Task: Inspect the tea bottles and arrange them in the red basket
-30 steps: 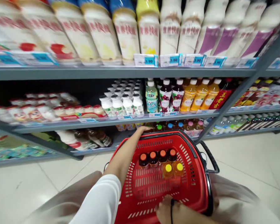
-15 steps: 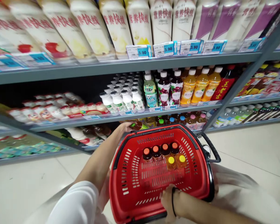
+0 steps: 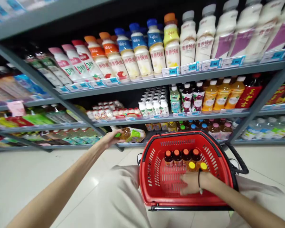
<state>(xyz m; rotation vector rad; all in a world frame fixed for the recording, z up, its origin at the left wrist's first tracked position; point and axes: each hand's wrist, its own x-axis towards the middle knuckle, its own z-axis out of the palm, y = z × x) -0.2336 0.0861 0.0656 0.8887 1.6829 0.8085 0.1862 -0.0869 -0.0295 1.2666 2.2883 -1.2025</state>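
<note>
My left hand [image 3: 115, 135] is closed on the green-capped neck of a drink bottle [image 3: 133, 134] with amber contents and a green and white label. The bottle is held on its side in front of the lowest shelf, left of the red shopping basket [image 3: 154, 198]. My right hand [image 3: 191, 183], a dark band at its wrist, hangs over the inside of the basket, fingers loosely apart and blurred, with nothing seen in it. Beyond it in the basket stand several dark bottles with orange caps [image 3: 177, 152] and two yellow-capped bottles [image 3: 192, 165], partly covered by that hand.
Shelves packed with drinks run across the view, with white milk-drink bottles [image 3: 137, 60] above and orange juice bottles [image 3: 222, 95] in the middle. A grey upright [image 3: 254, 107] stands at the right. My knees [image 3: 123, 193] flank the basket on the tiled floor [image 3: 80, 180].
My left hand has moved left from the shelf with the bottle, now in plain view. My right hand has gone from the basket's near side to over its inside. The view shows more shelf.
</note>
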